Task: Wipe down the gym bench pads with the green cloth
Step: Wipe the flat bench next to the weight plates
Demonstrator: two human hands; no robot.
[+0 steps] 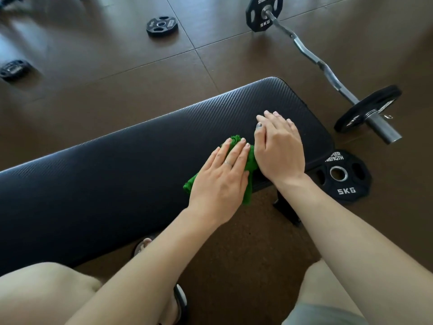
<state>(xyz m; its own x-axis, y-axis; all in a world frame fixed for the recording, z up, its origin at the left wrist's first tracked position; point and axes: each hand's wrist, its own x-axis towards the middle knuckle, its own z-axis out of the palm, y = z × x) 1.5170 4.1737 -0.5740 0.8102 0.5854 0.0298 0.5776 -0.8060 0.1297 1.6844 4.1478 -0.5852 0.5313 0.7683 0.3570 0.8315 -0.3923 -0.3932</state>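
A long black textured bench pad (131,160) runs from the lower left to the upper right. A crumpled green cloth (250,160) lies near the pad's right end, partly draped over its near edge. My left hand (222,179) lies flat on the cloth with straight fingers, covering most of it. My right hand (278,148) rests flat on the bare pad just right of the cloth, fingers straight, its thumb side touching the cloth.
A curl barbell (328,73) with black plates lies on the brown floor beyond the bench's right end. A loose 5KG plate (344,177) sits by the bench foot (288,212). Two more plates (161,25) lie at the far left. My knees and sandalled feet are below.
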